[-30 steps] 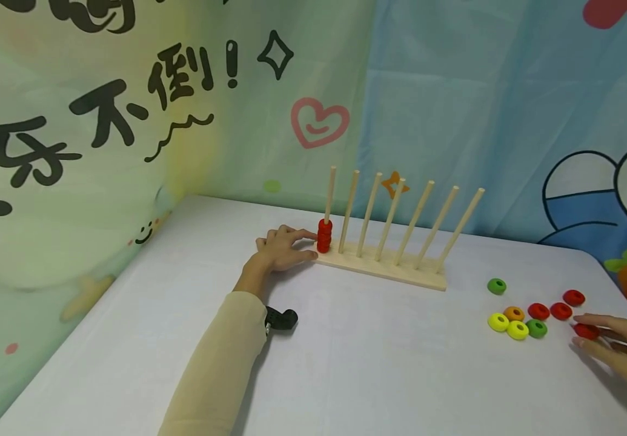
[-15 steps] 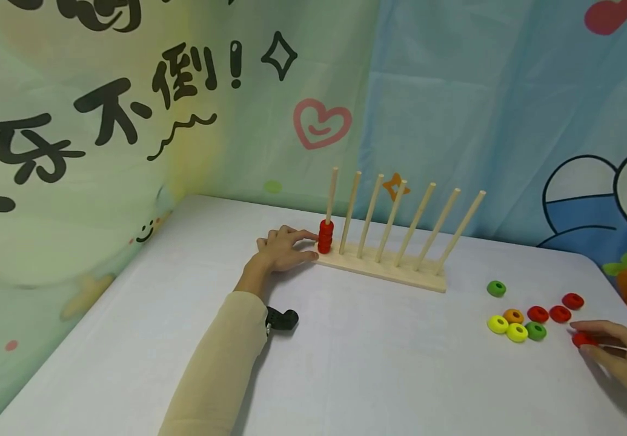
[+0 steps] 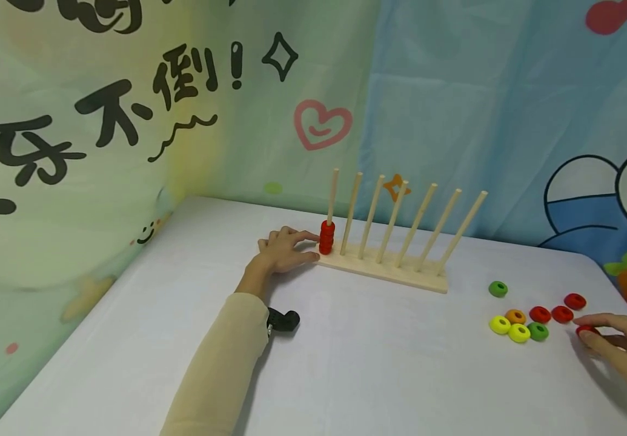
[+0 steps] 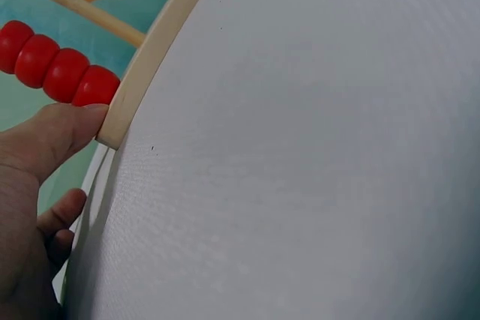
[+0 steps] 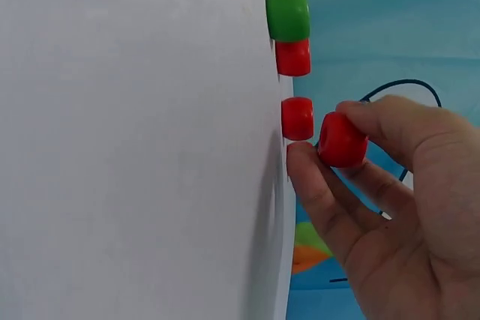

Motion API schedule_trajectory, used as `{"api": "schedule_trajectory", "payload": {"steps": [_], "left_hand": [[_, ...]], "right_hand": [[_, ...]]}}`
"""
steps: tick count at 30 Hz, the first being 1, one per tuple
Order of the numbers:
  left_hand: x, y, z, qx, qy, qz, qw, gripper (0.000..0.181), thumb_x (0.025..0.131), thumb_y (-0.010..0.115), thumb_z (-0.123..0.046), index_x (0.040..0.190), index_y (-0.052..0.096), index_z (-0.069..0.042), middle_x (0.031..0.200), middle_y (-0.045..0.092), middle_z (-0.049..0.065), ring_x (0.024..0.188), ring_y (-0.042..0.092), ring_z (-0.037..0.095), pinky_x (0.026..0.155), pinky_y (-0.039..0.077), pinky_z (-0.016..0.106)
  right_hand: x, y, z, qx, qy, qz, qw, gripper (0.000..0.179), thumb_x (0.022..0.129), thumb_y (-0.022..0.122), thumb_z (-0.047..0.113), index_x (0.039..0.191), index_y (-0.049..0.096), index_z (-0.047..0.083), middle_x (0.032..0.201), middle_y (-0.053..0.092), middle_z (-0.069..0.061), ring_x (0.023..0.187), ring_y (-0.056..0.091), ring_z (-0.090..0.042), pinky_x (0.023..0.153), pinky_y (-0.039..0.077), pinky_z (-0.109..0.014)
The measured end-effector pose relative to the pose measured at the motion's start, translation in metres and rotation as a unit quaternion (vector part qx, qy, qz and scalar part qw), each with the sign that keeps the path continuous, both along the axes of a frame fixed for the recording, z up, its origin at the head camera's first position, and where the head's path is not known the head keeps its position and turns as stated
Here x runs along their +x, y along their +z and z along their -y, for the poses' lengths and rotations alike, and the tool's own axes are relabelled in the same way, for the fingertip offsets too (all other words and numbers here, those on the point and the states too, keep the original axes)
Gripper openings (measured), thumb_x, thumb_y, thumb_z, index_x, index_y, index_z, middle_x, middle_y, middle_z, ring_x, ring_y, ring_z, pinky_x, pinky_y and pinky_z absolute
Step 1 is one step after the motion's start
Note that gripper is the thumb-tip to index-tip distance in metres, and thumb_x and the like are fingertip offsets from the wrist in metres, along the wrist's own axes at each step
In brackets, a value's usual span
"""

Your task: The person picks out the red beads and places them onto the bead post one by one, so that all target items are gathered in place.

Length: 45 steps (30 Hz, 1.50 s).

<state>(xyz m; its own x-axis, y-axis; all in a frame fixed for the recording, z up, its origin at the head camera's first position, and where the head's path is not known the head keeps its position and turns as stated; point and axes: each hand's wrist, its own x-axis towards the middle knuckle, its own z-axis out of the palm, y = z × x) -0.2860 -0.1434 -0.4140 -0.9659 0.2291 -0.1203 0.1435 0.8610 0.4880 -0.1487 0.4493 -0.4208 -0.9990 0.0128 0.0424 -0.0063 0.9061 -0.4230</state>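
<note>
The hands are well apart, one at each side of the desk. The right hand pinches a red bead between thumb and fingertips, and the right wrist view shows that bead held up off the white surface. The left hand is at the other side, its thumb and forefinger stretched out and spread against the left end of a wooden rack; the thumb tip touches the base right by the lowest bead. Seven pegs stand in a row on the rack, and the leftmost peg carries a stack of four red beads. Just beside the right hand, on the desk, lie three loose red beads, two yellow beads, an orange bead and two green beads, one of the green ones a little apart, nearer the rack. A black device sits at the cuff of the left beige sleeve. Behind the desk hangs a printed cloth with dark lettering and a pink heart.
</note>
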Motion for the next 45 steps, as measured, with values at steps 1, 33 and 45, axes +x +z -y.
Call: {"api": "schedule_trajectory", "payload": {"steps": [1,33,45], "left_hand": [[-0.001,0.000,-0.001,0.000,-0.003,-0.002,1.0000,0.052,0.094,0.059,-0.057,0.144,0.055,-0.044,0.154,0.041,0.008,0.137,0.035,0.037,0.102,0.025,0.058],[-0.001,-0.002,-0.004,0.003,0.004,0.000,1.0000,0.051,0.094,0.059,-0.056,0.143,0.056,-0.044,0.153,0.042,0.007,0.136,0.036,0.036,0.102,0.025,0.057],[0.000,-0.001,-0.002,-0.001,0.006,-0.002,1.0000,0.052,0.094,0.059,-0.056,0.144,0.056,-0.044,0.153,0.042,0.008,0.136,0.035,0.037,0.102,0.025,0.058]], "right_hand": [[0.001,0.002,0.002,-0.001,0.000,0.000,1.0000,0.029,0.100,0.060,-0.003,0.125,0.052,-0.016,0.111,0.054,-0.033,0.080,0.064,-0.034,0.056,0.052,-0.020],[0.000,0.022,0.032,-0.071,-0.001,-0.192,0.9788,0.039,0.090,0.068,-0.015,0.127,0.058,-0.010,0.115,0.050,0.000,0.085,0.035,0.021,0.069,0.032,0.006],[-0.006,0.028,0.049,-0.084,0.024,-0.210,0.9738,0.036,0.090,0.068,-0.014,0.124,0.061,-0.006,0.115,0.040,0.029,0.087,0.041,0.023,0.072,0.036,0.004]]}}
